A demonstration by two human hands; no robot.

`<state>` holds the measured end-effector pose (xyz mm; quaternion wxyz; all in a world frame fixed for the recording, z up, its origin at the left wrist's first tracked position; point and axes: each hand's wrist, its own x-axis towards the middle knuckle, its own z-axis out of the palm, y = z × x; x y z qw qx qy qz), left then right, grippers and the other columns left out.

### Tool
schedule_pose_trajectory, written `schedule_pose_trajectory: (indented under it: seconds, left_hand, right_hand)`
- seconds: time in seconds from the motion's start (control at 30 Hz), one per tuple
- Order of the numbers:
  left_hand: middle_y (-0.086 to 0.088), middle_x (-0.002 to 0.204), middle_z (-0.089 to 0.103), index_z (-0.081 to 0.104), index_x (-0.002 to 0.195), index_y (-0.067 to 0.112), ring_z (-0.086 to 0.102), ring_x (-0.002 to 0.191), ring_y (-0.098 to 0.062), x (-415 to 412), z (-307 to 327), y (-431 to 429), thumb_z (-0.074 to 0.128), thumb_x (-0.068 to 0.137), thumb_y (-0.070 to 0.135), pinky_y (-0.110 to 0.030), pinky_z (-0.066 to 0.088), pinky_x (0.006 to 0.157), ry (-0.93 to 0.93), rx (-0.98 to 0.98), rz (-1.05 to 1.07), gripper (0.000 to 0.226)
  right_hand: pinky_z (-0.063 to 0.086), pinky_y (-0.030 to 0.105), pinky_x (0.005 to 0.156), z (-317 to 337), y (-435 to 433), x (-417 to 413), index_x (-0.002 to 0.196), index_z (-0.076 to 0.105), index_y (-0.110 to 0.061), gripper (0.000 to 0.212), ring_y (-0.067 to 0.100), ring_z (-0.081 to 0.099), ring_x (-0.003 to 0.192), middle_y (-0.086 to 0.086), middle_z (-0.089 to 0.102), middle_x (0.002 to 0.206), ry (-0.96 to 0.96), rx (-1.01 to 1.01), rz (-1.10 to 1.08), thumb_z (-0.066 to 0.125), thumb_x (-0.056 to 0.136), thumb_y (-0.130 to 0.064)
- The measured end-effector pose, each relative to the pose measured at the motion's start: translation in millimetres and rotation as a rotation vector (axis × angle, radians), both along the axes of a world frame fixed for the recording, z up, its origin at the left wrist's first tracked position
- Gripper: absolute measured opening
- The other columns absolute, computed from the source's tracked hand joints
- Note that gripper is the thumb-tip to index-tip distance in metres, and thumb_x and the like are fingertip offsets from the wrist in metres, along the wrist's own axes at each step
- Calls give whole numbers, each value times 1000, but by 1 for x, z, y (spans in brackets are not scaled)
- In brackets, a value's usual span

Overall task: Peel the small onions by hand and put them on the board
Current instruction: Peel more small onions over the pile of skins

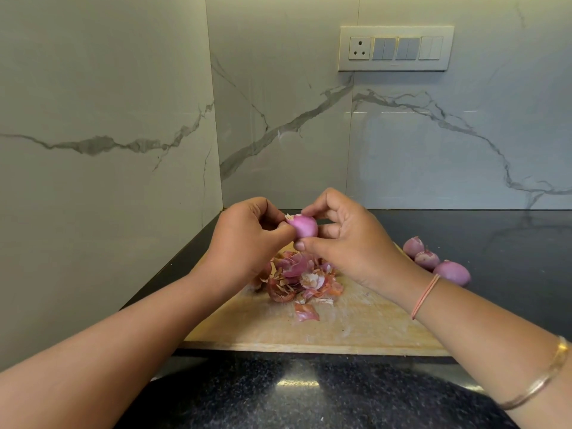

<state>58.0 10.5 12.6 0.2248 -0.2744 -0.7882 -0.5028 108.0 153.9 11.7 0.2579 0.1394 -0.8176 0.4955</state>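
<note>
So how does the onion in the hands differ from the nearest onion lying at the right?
The held onion is up in the air, pinched by the fingers of the left hand and the right hand; the nearest onion lies untouched on the dark counter. The held onion looks paler pink, with a dry flake of skin at its tip; the nearest onion looks deeper purple. Both are small, rounded and pinkish.

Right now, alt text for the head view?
Both hands hold a small pink onion above a wooden board: the left hand pinches skin at its tip, the right hand grips its body. A pile of peels lies on the board; three more onions sit at its right edge.
</note>
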Motion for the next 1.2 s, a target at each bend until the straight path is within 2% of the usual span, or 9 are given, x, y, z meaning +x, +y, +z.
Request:
schedule_pose_trajectory:
  seconds: [0.13,0.33,0.53,0.7,0.8,0.87,1.0,1.1,1.2]
  left_hand:
    - [10,48,51,59,63,18,44,41,0,0,-1,0,73,77,17,-9,31,41,47,-32,4,21]
    - [9,52,55,61,67,17,47,45,0,-2,-2,-2,73,78,18,-10,34,42,83,-73,4,16]
    - [12,54,59,63,69,16,51,47,-1,-4,-1,-4,72,80,19,-13,40,45,62,-57,-36,14]
    - [0,65,67,65,70,14,60,60,-17,-5,1,-6,71,79,18,-37,54,62,-7,-25,-107,12]
    - [2,63,65,65,70,15,56,56,-8,-5,1,-7,71,78,20,-29,51,56,2,-51,-101,11]
    - [6,62,64,64,70,17,54,52,-3,-4,1,-6,70,79,21,-20,47,51,11,-84,-70,12]
    - [3,68,68,66,75,18,63,63,-15,-2,-1,-5,68,81,31,-34,54,61,-28,-91,-60,15]
    - [7,64,66,65,75,22,59,54,-10,-1,-1,-6,64,79,47,-36,53,55,-74,-102,-86,26]
    - [10,68,66,66,80,24,59,57,-4,-1,-1,-7,61,80,51,-33,54,59,-59,-137,-74,27]
  right_hand:
    - [55,41,87,-1,1,-2,87,52,-29,39,14,70,93,3,68,107,-40,-48,40,72,77,4]
    - [54,21,78,1,2,-1,93,52,-21,36,5,67,88,-3,68,100,-116,-129,119,63,82,10]
    - [56,30,86,7,12,5,103,54,-10,29,18,68,91,12,69,106,-239,-276,243,58,85,12]
    - [55,37,87,9,20,5,110,54,0,30,28,67,96,20,67,111,-322,-482,391,55,83,14]
    - [56,36,85,9,20,4,112,56,2,30,28,67,97,20,65,113,-330,-526,407,54,83,11]
    - [57,32,83,8,19,3,114,57,3,29,25,67,97,20,64,114,-318,-540,380,52,86,10]
    - [57,30,84,5,16,1,115,59,-1,34,23,68,99,19,66,114,-290,-536,317,61,82,6]
    - [55,30,87,6,17,2,112,63,-8,38,23,66,105,14,66,117,-242,-482,272,66,77,6]
    - [55,32,89,6,18,4,107,65,-14,37,22,64,110,10,66,117,-205,-400,230,70,75,5]
